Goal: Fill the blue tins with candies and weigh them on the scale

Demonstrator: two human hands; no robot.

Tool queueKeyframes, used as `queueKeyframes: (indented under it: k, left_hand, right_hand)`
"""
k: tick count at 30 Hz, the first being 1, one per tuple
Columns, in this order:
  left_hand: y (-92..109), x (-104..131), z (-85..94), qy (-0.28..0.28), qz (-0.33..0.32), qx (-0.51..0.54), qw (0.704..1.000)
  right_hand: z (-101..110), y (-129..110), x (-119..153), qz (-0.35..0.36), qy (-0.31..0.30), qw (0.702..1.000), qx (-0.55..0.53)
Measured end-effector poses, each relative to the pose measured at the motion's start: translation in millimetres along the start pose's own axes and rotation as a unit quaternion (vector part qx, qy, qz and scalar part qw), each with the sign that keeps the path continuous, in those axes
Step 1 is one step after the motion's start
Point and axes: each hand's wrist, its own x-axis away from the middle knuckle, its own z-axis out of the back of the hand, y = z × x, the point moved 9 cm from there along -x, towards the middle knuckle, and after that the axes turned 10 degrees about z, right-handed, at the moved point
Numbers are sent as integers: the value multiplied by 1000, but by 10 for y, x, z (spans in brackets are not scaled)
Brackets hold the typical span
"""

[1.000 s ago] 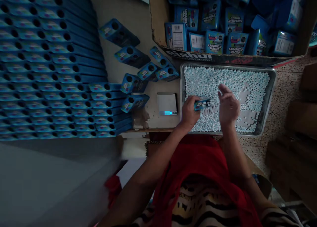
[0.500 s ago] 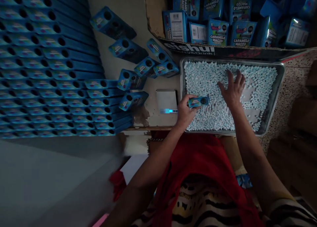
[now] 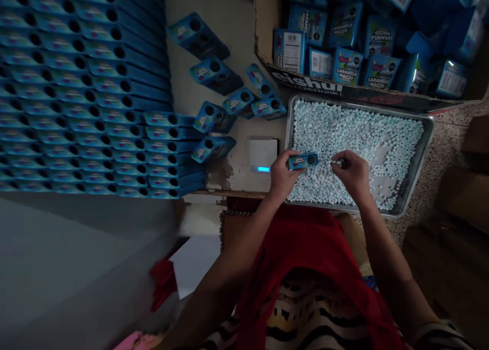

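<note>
My left hand (image 3: 283,176) grips a small blue candy box (image 3: 303,161) by its sides, over the left part of the metal tray (image 3: 419,161). The box's printed end with a dark round hole faces up. To its right, my right hand (image 3: 352,170) is closed in a pinch just above the tray, with pale candies showing at the fingertips. How many it holds is hidden by the fingers. Small white and light-blue candies (image 3: 324,120) cover most of the tray, with bare metal patches on its right side.
Left of the tray lies a small scale (image 3: 263,154) with a lit display. Several loose blue boxes (image 3: 214,116) stand beyond it, beside long stacked rows of blue boxes (image 3: 87,100). Behind the tray, a cardboard carton (image 3: 267,39) holds many more blue boxes.
My right hand has drawn back toward me and left from the spread candies, its fingers closing into a pinch. The left hand still holds the box nearly in place. The view has shifted.
</note>
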Motion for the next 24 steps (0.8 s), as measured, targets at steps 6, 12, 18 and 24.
queueKeyframes:
  k: [6,12,18,24]
  left_hand:
    - [232,60,-34,16,-70,-56,996]
    - [232,136,30,28,-65,-32,997]
    - [-481,622,1027,220,28,37,974]
    - [-1239,562,1952,371,95,8,924]
  right_hand:
    - [-343,-394,-83,83,-89,992,-38]
    - [-74,-75,-43,2,-35,999,-29]
    - [560,669,37,40,7,966,254]
    - [403,734,-47,151,-25,933,326]
